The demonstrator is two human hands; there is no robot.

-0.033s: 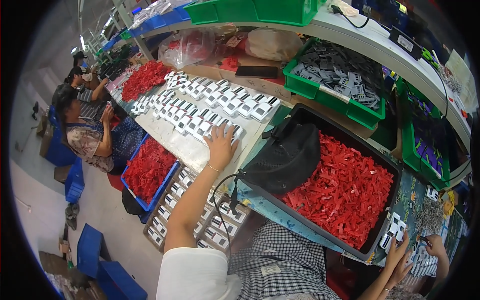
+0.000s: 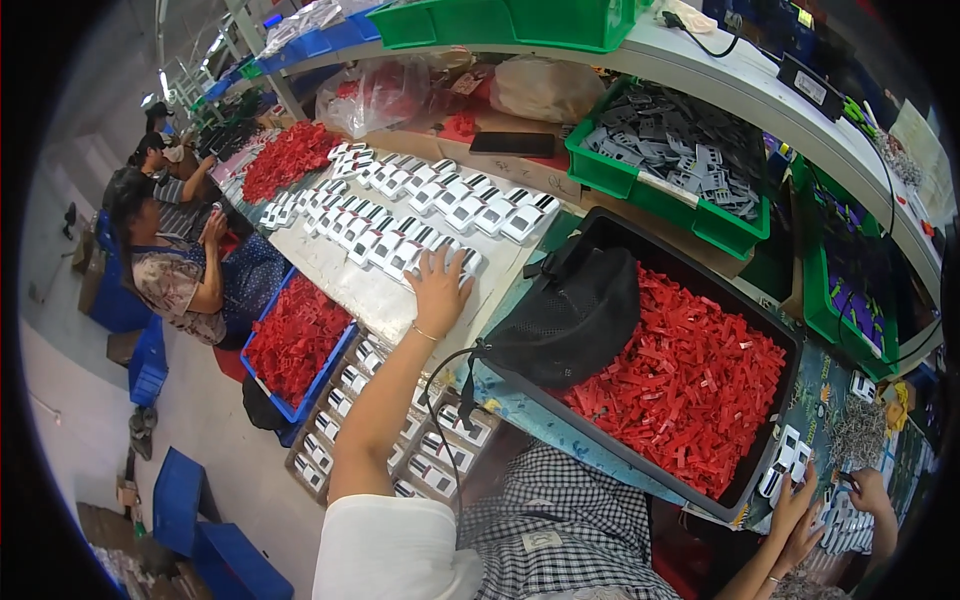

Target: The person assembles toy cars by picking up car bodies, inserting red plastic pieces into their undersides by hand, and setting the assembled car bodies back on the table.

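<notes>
Spread fingers of the left hand (image 2: 440, 290) lay over the near end of a line of white toy cars (image 2: 380, 245), with the thumb held apart; the undersides of the fingertips were hidden, so I could not see whether they pinched a car or only rested on it. What seemed to be the person's right hand (image 2: 793, 500) touched a pair of cars (image 2: 785, 462) beside the black tray (image 2: 785, 400), but its hold was not clear, since a co-worker's hands were close to it.

What had just changed was very small: the left wrist had moved slightly to the left and upward, while the fingers remained on the same end of the line. In my judgement this was only a light adjusting, and the work had hardly advanced.

Compared with the earlier frame, the cars stood in the same slanting rows on the table (image 2: 375, 295), and I found no car added or taken away. Red parts (image 2: 690, 370) and the black bag (image 2: 570, 320) also kept their places in the tray.
</notes>
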